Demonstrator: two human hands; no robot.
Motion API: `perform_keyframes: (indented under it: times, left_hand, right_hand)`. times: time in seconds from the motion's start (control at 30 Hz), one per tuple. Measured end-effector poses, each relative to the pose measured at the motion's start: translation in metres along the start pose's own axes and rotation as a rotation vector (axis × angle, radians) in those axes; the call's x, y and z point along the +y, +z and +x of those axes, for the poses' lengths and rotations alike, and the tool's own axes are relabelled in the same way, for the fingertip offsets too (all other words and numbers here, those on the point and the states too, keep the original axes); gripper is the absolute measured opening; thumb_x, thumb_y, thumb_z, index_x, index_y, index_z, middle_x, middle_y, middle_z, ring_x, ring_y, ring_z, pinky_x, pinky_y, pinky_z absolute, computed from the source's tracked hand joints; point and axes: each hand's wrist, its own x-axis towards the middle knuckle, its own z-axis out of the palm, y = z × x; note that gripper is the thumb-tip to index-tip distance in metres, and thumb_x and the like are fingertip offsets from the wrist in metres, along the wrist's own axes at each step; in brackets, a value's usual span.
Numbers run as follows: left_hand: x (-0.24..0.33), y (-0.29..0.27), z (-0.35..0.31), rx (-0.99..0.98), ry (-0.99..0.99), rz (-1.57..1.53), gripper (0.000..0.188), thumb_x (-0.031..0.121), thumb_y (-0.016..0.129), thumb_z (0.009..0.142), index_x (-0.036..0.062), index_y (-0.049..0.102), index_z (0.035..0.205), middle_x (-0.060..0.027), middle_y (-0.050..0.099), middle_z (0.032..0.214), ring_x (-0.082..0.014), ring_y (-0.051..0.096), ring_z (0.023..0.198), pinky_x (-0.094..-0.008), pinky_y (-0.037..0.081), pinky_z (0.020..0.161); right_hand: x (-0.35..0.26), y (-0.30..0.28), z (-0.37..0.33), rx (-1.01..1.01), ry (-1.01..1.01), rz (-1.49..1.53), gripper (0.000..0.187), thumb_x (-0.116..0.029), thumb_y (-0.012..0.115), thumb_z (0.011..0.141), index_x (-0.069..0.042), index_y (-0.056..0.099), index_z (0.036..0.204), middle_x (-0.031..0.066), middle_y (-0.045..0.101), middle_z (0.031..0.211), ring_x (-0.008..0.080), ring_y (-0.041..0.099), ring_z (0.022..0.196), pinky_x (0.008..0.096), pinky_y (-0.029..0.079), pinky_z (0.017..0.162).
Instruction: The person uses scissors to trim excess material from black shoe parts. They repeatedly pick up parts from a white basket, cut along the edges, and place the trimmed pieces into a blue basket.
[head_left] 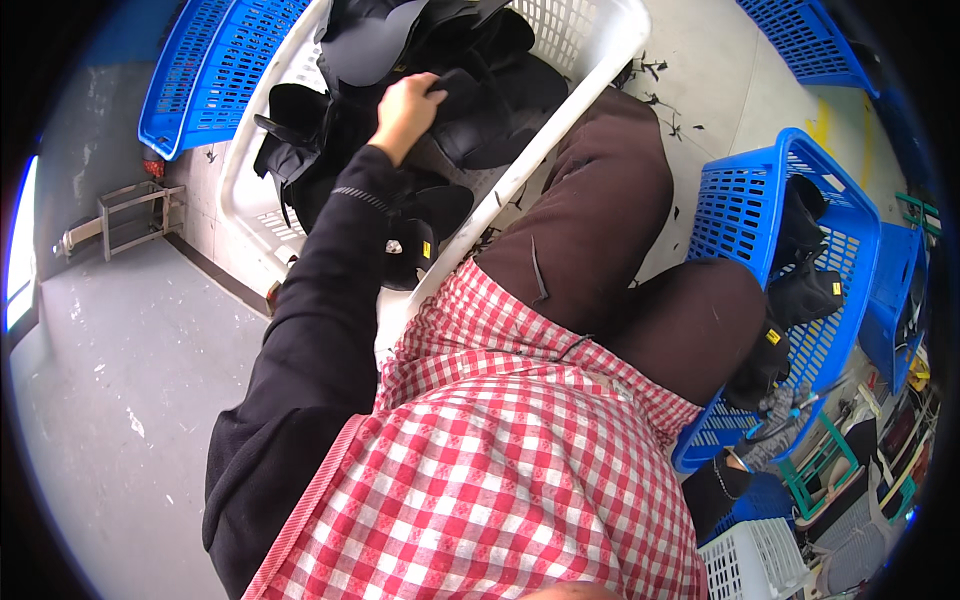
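Observation:
My left hand (pixel 405 115) reaches into a white plastic basket (pixel 490 200). Its fingers are closed on the edge of a black cap (pixel 485 125). More black caps (pixel 370 45) with curved brims lie heaped around it, one carrying a small yellow label. Off to my right side, my right hand (pixel 770 432) wears a grey glove and is held low beside a blue basket (pixel 735 205). Its fingers close around a thin tool with a blue part (pixel 797 412), whose exact kind is too small to make out. Black caps (pixel 805 295) with yellow labels lie in that blue basket.
Blue baskets (pixel 215 75) stand at the far left, and another (pixel 805 45) is at the far right. Black scraps (pixel 660 100) litter the floor beyond my knees. A metal frame (pixel 140 215) stands at left. A white basket (pixel 755 560) and green-framed items (pixel 825 465) crowd the lower right.

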Motion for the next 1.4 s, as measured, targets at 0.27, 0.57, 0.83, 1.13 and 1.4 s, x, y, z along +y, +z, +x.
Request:
perform_keyframes:
  times: [0.27, 0.57, 0.83, 1.13, 1.4]
  left_hand:
    - [0.116, -0.144, 0.003, 0.243, 0.223, -0.651, 0.029, 0.014, 0.079, 0.091, -0.0012, 0.072, 0.115, -0.0046, 0.075, 0.097, -0.0104, 0.067, 0.089, -0.0258, 0.053, 0.081]
    - [0.254, -0.121, -0.068, 0.306, 0.582, -0.51, 0.018, 0.003, 0.075, 0.09, -0.0028, 0.069, 0.106, -0.0071, 0.062, 0.085, -0.0132, 0.06, 0.077, -0.0251, 0.047, 0.072]
    - [0.22, -0.095, -0.028, -0.429, -0.126, -1.682, 0.021, 0.002, 0.063, 0.097, -0.0061, 0.063, 0.117, -0.012, 0.073, 0.104, -0.0198, 0.074, 0.092, -0.0318, 0.063, 0.081]
    - [0.211, -0.042, 0.006, -0.805, -0.357, -1.368, 0.02, 0.009, 0.071, 0.094, 0.0076, 0.07, 0.114, -0.0024, 0.074, 0.098, -0.0109, 0.072, 0.082, -0.0229, 0.058, 0.065]
    - [0.175, -0.031, -0.009, -0.217, 0.19, -1.034, 0.045, 0.036, 0.07, 0.101, 0.0005, 0.066, 0.128, -0.0037, 0.07, 0.108, -0.0125, 0.064, 0.1, -0.0276, 0.051, 0.089]
  right_hand:
    - [-0.092, 0.131, 0.018, -0.231, -0.145, 0.63, 0.03, -0.014, 0.057, 0.105, -0.002, 0.057, 0.133, 0.0053, 0.06, 0.087, 0.0147, 0.058, 0.065, 0.0289, 0.047, 0.058]
    - [-0.173, 0.185, 0.002, -0.72, -0.254, 0.974, 0.041, -0.035, 0.049, 0.111, 0.0, 0.057, 0.131, 0.0157, 0.069, 0.109, 0.0246, 0.07, 0.088, 0.0391, 0.059, 0.076]
    - [-0.127, 0.22, -0.037, -0.866, 0.047, 1.365, 0.047, 0.002, 0.067, 0.097, -0.008, 0.054, 0.141, 0.0101, 0.064, 0.127, 0.0269, 0.064, 0.12, 0.0348, 0.065, 0.087]
    - [-0.133, 0.23, -0.03, -0.72, -0.257, 1.037, 0.059, 0.013, 0.074, 0.086, -0.009, 0.055, 0.137, 0.0088, 0.065, 0.12, 0.0215, 0.065, 0.113, 0.0335, 0.06, 0.097]
    - [-0.136, 0.237, -0.04, -0.627, -0.367, 0.686, 0.053, 0.009, 0.075, 0.087, -0.005, 0.056, 0.134, 0.0052, 0.064, 0.126, 0.0159, 0.065, 0.111, 0.0305, 0.059, 0.096]
